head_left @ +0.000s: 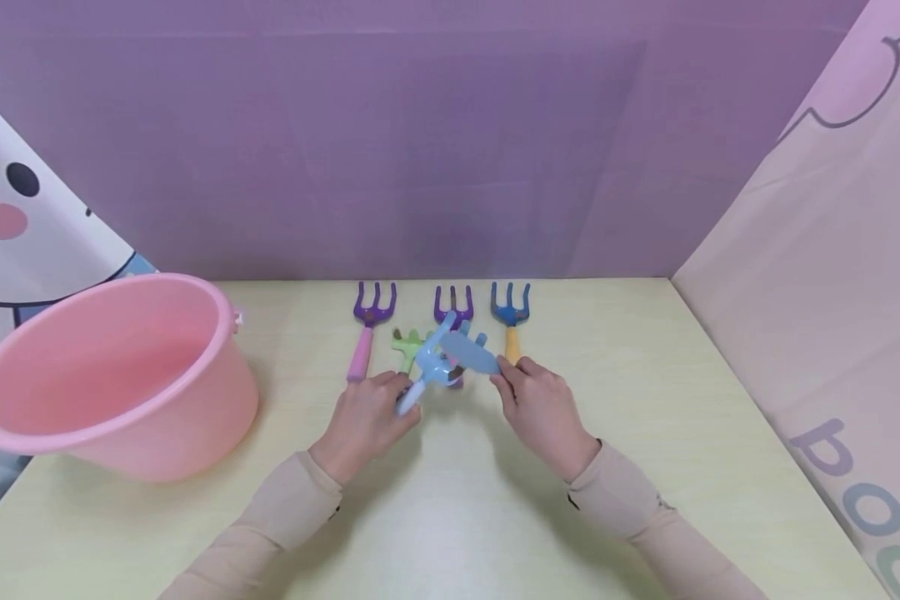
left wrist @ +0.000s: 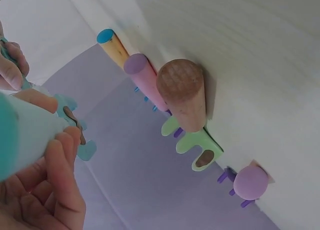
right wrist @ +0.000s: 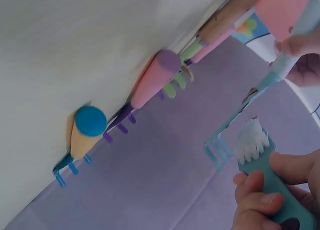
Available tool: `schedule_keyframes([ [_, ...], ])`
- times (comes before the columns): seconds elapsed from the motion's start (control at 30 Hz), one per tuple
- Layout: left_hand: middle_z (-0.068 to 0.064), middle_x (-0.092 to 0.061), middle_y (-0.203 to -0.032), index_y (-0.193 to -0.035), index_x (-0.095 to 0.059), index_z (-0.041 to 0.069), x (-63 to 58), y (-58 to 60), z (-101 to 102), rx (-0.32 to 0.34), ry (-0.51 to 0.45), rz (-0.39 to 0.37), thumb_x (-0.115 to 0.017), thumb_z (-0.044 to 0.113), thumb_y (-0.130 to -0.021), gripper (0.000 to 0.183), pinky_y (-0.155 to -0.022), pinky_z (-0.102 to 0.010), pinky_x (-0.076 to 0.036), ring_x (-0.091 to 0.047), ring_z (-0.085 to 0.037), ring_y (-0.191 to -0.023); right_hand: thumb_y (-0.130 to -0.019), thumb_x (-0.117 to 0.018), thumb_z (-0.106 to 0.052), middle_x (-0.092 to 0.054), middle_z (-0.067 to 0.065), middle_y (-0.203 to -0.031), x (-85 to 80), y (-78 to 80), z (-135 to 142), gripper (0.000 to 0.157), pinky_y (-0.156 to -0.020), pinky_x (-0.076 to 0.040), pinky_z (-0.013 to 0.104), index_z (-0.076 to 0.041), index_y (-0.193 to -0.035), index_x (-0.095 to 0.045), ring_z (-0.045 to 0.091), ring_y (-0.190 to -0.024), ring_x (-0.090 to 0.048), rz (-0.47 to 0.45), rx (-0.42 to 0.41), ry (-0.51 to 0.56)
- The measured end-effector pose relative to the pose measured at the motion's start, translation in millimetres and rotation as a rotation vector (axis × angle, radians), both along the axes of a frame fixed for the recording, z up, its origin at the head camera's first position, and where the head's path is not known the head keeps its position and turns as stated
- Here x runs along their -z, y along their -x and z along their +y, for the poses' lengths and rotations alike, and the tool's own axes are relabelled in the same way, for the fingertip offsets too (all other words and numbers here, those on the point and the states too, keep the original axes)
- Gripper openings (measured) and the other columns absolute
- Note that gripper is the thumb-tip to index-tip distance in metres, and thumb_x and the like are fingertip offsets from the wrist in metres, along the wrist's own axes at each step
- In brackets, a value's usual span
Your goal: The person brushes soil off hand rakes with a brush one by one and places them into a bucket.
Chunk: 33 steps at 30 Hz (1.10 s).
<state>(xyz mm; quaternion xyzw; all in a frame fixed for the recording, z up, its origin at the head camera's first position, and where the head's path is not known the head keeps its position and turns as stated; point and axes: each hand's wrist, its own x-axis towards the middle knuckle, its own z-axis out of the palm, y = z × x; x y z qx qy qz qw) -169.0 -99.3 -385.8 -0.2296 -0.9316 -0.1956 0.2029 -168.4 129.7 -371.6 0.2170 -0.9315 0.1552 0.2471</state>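
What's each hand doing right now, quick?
Left hand: holding the light blue rake by its handle.
Right hand: holding the teal brush with white bristles.

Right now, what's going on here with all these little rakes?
A person's left hand holds a light blue rake with a brown patch on it. Their right hand holds a brush, its white bristles close to the rake; I can't tell whether they touch. Two purple forks, a green rake and a blue fork lie on the table, and a big pink bucket stands at the left.
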Motion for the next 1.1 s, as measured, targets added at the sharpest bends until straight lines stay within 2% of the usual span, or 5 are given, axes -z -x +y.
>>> schedule_keyframes([
  [0.17,0.0,-0.059,-0.066,-0.081,-0.067,0.006,-2.2,0.1,-0.1,-0.008,-0.002,-0.004,-0.069,0.014,-0.07,0.014,-0.047,-0.024,-0.047,-0.046,-0.005,-0.051,-0.084,-0.065,-0.017,-0.057,0.01,-0.07,3.9,4.2,0.0,0.028,-0.043,-0.038,0.023,0.004,-0.104,-0.067,0.014,-0.052,-0.042,0.093,0.044,-0.051],
  [0.33,0.0,-0.059,-0.066,-0.08,-0.067,0.006,-2.1,0.5,-0.5,-0.008,-0.002,-0.005,-0.069,0.014,-0.07,0.012,-0.045,-0.023,-0.046,-0.045,-0.005,-0.05,-0.083,-0.066,-0.018,-0.058,0.009,-0.072,10.7,3.6,-5.4,0.028,-0.043,-0.044,0.026,0.003,-0.103,-0.068,0.015,-0.053,-0.047,0.145,0.041,-0.102],
  [0.6,0.0,-0.057,-0.065,-0.079,-0.065,0.006,-0.5,-0.3,-2.5,-0.011,-0.003,-0.004,-0.069,0.013,-0.071,0.011,-0.044,-0.021,-0.044,-0.042,-0.004,-0.049,-0.082,-0.066,-0.017,-0.059,0.008,-0.069,8.6,-2.6,-14.6,0.026,-0.045,-0.046,0.029,0.003,-0.099,-0.069,0.016,-0.052,-0.051,0.117,-0.002,-0.086],
  [0.83,0.0,-0.059,-0.066,-0.08,-0.065,0.006,1.5,-0.2,-3.8,-0.008,-0.002,-0.013,-0.069,0.013,-0.071,0.012,-0.045,-0.021,-0.045,-0.044,-0.004,-0.051,-0.084,-0.065,-0.017,-0.061,0.009,-0.071,2.6,-2.5,-12.0,0.026,-0.047,-0.046,0.028,0.004,-0.1,-0.068,0.015,-0.053,-0.051,0.034,0.005,-0.074],
  [1.1,0.001,-0.058,-0.066,-0.081,-0.066,0.006,1.0,-2.0,-4.9,-0.021,-0.014,-0.028,-0.069,0.014,-0.071,0.013,-0.044,-0.02,-0.043,-0.043,-0.004,-0.051,-0.084,-0.064,-0.017,-0.057,0.009,-0.07,-1.3,1.5,-5.8,0.027,-0.043,-0.04,0.024,0.003,-0.103,-0.068,0.014,-0.052,-0.042,0.106,0.054,-0.067],
])
